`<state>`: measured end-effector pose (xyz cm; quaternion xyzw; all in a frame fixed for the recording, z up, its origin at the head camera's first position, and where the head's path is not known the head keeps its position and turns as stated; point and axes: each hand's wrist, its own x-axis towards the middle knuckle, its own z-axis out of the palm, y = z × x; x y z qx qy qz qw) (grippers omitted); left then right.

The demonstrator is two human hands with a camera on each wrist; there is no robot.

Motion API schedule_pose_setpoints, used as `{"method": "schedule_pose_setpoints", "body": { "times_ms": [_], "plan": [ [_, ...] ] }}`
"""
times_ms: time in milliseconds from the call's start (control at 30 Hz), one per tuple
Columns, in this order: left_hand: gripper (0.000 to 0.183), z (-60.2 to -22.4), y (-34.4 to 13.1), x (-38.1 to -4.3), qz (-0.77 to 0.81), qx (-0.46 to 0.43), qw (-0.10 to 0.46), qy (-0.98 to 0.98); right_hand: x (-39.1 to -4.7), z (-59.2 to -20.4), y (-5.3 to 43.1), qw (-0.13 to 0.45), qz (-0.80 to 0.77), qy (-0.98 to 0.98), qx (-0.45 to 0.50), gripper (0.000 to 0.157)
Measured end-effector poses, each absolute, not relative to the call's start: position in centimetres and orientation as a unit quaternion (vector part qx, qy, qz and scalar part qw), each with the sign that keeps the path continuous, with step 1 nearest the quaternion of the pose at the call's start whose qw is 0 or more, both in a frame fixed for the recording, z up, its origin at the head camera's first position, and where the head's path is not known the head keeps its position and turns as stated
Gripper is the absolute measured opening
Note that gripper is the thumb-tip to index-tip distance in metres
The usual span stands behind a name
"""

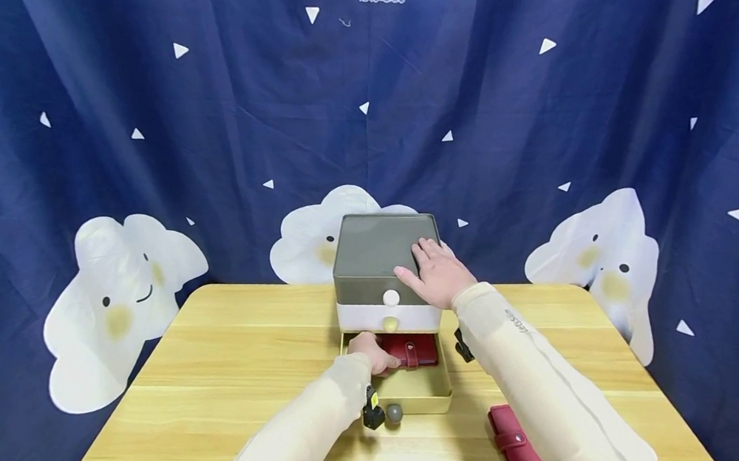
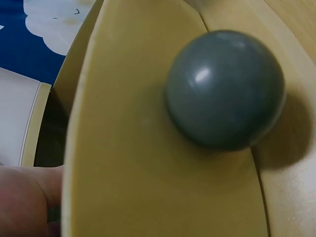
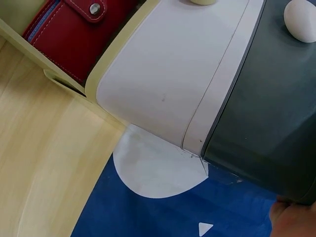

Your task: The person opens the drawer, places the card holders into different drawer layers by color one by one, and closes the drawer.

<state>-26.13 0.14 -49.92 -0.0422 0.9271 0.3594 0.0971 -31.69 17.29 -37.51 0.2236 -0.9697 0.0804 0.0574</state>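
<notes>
A small drawer cabinet (image 1: 378,245) stands on the table, with grey, white and yellow tiers. Its bottom yellow drawer (image 1: 416,406) is pulled out, with a round grey knob (image 2: 224,91) on the front. Inside lies a red wallet (image 1: 421,349) with a snap strap. My left hand (image 1: 373,353) reaches into this drawer and grips the wallet's left end, thumb along its near edge; the other fingertips are hidden. My right hand (image 1: 437,273) rests with spread fingers on the right side of the cabinet's grey top.
A second red wallet (image 1: 519,445) lies on the wooden table (image 1: 229,373), right of the drawer and partly under my right forearm. Behind the table hangs a blue curtain (image 1: 235,99) with clouds and triangles. The upper drawers, with a white knob (image 1: 391,298) and a yellow knob (image 1: 390,324), are closed.
</notes>
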Motion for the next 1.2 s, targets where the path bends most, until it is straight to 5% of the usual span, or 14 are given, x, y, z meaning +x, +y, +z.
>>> {"method": "schedule_pose_setpoints", "body": {
  "times_ms": [1200],
  "plan": [
    [0.057,-50.1,1.1,-26.1,0.311,-0.046,0.064,0.947,-31.9,-37.7,17.4,0.058,0.096,-0.969,0.22,0.08]
  ]
}}
